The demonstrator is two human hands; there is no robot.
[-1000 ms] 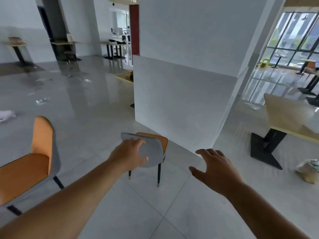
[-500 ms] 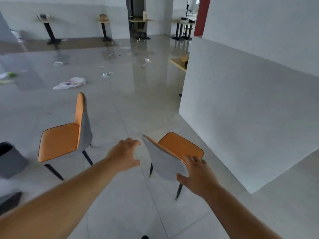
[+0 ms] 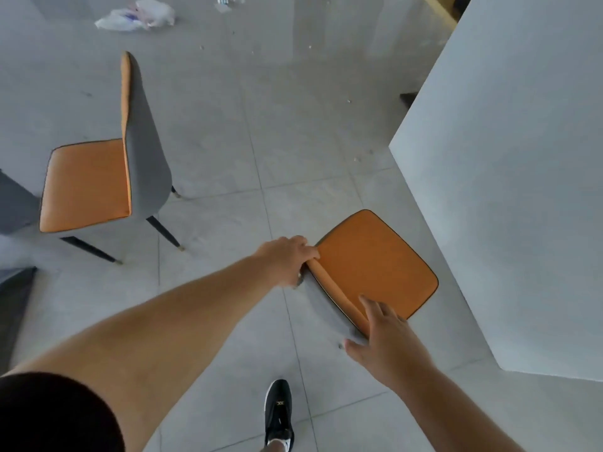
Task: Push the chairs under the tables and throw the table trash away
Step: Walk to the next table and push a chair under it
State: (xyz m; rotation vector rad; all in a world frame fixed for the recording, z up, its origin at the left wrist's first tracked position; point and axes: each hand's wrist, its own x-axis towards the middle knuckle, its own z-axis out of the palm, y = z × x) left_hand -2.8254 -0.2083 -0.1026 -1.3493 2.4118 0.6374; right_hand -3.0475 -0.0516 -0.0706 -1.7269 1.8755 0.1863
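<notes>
Seen from above, an orange-seated chair with a grey back stands on the tiled floor close to a white wall. My left hand grips the left end of its backrest top. My right hand holds the right end of the same backrest, fingers over the orange edge. A second chair of the same kind stands apart at the left, its seat facing left. White plastic-bag trash lies on the floor at the top left.
A white wall block fills the right side, its corner near my right hand. Something grey sits at the left edge beside the second chair. Small litter dots the far floor. My black shoe is on the tiles below the chair.
My view has tilted down toward the floor. My left hand has closed on the backrest, and my right hand has shifted onto its top edge. Both hands now hold the chair.
</notes>
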